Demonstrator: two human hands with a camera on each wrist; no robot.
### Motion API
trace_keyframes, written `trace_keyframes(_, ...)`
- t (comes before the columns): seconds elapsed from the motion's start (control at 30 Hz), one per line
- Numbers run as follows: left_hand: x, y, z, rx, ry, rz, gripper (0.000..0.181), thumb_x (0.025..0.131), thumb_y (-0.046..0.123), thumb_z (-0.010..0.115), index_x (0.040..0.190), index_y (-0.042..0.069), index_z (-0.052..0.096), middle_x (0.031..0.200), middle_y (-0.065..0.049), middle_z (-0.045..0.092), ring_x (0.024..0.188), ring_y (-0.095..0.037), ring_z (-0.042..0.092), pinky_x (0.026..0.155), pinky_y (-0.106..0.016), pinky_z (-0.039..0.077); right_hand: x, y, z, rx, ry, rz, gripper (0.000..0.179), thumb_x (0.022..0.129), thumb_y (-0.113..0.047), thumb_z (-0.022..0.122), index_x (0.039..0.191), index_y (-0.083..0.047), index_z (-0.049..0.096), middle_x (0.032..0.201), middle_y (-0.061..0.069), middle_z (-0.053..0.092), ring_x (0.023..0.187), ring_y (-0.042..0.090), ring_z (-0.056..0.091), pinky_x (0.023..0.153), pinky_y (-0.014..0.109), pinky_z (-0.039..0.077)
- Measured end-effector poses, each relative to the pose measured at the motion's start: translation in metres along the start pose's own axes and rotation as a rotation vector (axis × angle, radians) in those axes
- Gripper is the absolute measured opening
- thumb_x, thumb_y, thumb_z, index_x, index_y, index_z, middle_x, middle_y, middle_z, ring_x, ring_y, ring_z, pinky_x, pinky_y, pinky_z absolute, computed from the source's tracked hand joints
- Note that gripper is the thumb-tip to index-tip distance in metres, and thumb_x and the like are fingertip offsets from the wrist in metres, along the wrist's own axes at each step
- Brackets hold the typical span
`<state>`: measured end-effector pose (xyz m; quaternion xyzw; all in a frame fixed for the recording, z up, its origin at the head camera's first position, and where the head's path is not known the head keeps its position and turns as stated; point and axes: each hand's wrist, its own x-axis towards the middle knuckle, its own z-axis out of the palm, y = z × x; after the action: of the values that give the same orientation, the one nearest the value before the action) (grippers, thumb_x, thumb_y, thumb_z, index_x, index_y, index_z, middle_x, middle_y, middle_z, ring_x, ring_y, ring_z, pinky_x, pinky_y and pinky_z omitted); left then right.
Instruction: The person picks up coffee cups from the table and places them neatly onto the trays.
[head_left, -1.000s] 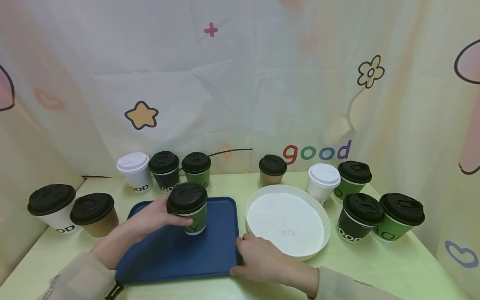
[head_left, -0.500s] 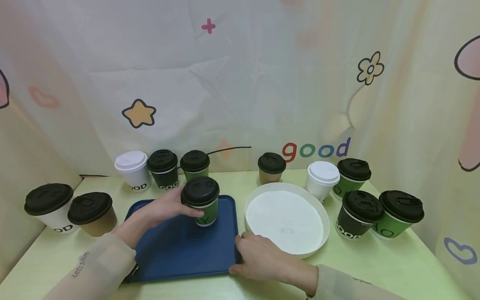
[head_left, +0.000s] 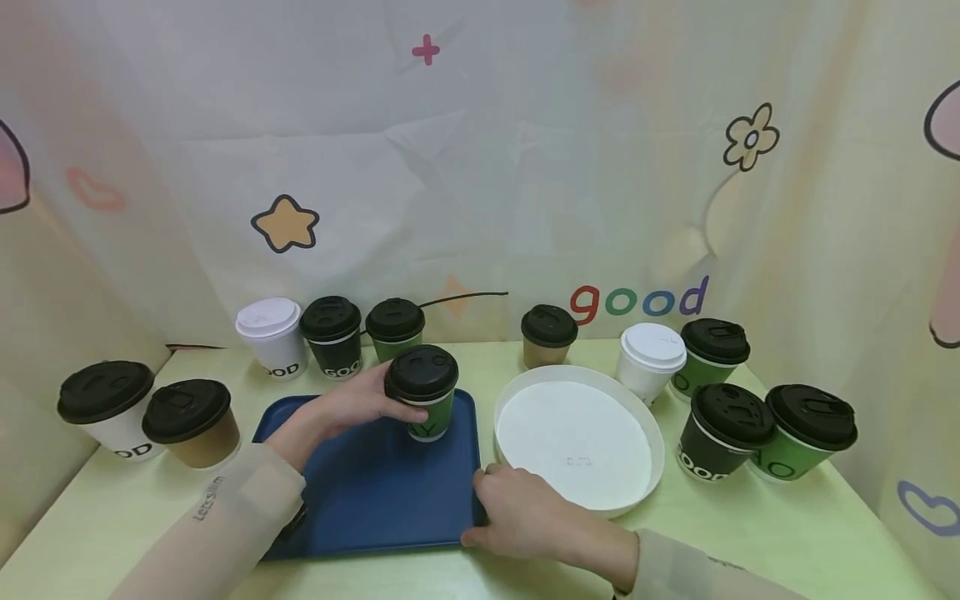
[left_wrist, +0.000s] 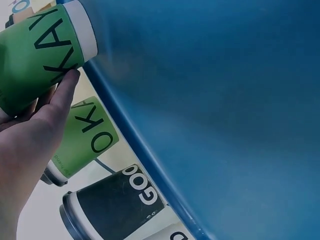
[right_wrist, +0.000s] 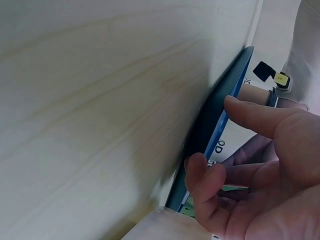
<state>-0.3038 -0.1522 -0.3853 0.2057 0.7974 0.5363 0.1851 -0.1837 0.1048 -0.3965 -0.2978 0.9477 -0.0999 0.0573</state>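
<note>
My left hand [head_left: 363,400] grips a green paper coffee cup [head_left: 431,419] with a black lid, upright over the far right part of a blue tray [head_left: 375,508]. In the left wrist view the fingers and thumb wrap round the cup [left_wrist: 45,47], beneath its dark lettering; whether its base touches the tray cannot be told. At the tray's near right side, my right hand [head_left: 521,512] holds the rim. The right wrist view has the thumb [right_wrist: 250,114] and curled fingers at the tray's edge [right_wrist: 212,125].
A round white dish [head_left: 654,467] stands right of the tray. Behind the tray are a white cup [head_left: 273,346], a black cup [head_left: 335,346] and a green cup [head_left: 393,329]. A brown cup [head_left: 206,437] stands left. Several more lidded cups, including a black one [head_left: 712,450], stand right.
My left hand has carried the green cup rightward and slightly away across the tray. The right hand stays at the tray's rim, and the tray keeps its place.
</note>
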Motion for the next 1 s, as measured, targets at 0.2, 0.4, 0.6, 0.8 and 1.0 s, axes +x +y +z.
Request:
trace_keyframes(0.2, 0.007, 0.001, 0.0, -0.015, -0.021, 0.012, 0.083, 0.086, 0.013, 0.086, 0.155, 0.009, 0.04, 0.145, -0.011, 0.054, 0.137, -0.032, 0.046, 0.115, -0.057, 0.03, 0.0, 0.001, 0.001, 0.008, -0.003, -0.003, 0.046, 0.079, -0.041, 0.087, 0.098, -0.002, 0.069, 0.082, 0.001, 0.058, 0.07, 0.015, 0.057, 0.06, 0.034, 0.051)
trace_keyframes(0.4, 0.01, -0.001, 0.003, -0.015, -0.022, 0.022, 0.085, 0.086, 0.013, 0.086, 0.156, 0.009, 0.038, 0.147, -0.012, 0.053, 0.138, -0.032, 0.045, 0.115, -0.056, 0.031, 0.001, 0.0, 0.002, 0.019, -0.022, 0.008, 0.047, 0.079, -0.041, 0.087, 0.099, -0.002, 0.069, 0.082, 0.001, 0.058, 0.069, 0.014, 0.057, 0.06, 0.033, 0.051)
trace_keyframes(0.6, 0.006, -0.004, 0.003, -0.005, 0.008, 0.004, 0.096, 0.085, 0.014, 0.087, 0.158, 0.005, 0.026, 0.153, -0.018, 0.043, 0.145, -0.039, 0.034, 0.115, -0.06, 0.027, 0.001, -0.001, 0.001, 0.019, -0.026, 0.014, 0.047, 0.079, -0.041, 0.087, 0.099, -0.002, 0.07, 0.082, 0.001, 0.058, 0.069, 0.013, 0.056, 0.06, 0.033, 0.051)
trace_keyframes(0.8, 0.002, -0.006, 0.001, -0.023, 0.004, -0.028, 0.1, 0.083, 0.01, 0.087, 0.159, 0.001, 0.022, 0.156, -0.022, 0.039, 0.147, -0.044, 0.03, 0.117, -0.055, 0.03, 0.0, 0.0, 0.0, 0.019, -0.027, 0.016, 0.047, 0.079, -0.041, 0.087, 0.098, -0.002, 0.07, 0.081, 0.001, 0.059, 0.069, 0.013, 0.056, 0.06, 0.033, 0.051)
trace_keyframes(1.0, -0.007, -0.001, -0.005, -0.011, -0.018, -0.073, 0.102, 0.084, 0.008, 0.087, 0.159, -0.003, 0.019, 0.161, -0.025, 0.03, 0.147, -0.046, 0.029, 0.116, -0.054, 0.031, 0.001, 0.001, 0.0, 0.026, -0.026, 0.022, 0.046, 0.079, -0.04, 0.087, 0.098, -0.003, 0.069, 0.08, 0.0, 0.058, 0.068, 0.012, 0.056, 0.059, 0.032, 0.051)
